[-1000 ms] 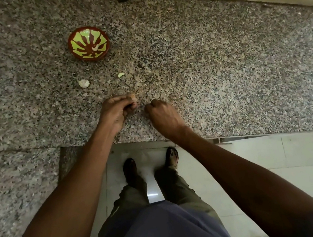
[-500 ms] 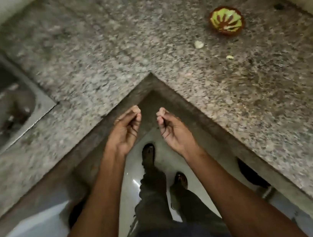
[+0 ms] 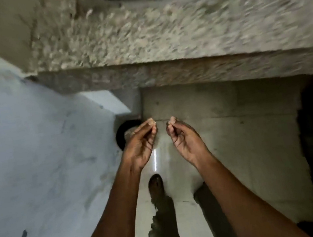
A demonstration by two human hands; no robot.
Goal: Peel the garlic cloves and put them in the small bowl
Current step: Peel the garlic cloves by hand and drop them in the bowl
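Two surfaces fill the view: a blurred granite counter (image 3: pixel 159 33) above, pale floor (image 3: pixel 226 148) below. Left hand (image 3: pixel 142 143) and right hand (image 3: pixel 184 138) hover off the counter's front edge, fingertips pinched together; whether either holds garlic cannot be told.

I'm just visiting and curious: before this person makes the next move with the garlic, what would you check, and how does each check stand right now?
1. Small bowl in view: not ok, it is out of frame.
2. Left hand holding something: cannot tell, fingertips pinched together, too small to see.
3. Right hand holding something: cannot tell, same pinch.
4. Hands over the granite counter: not ok, they are over the floor.
5. Picture sharp: not ok, counter blurred.
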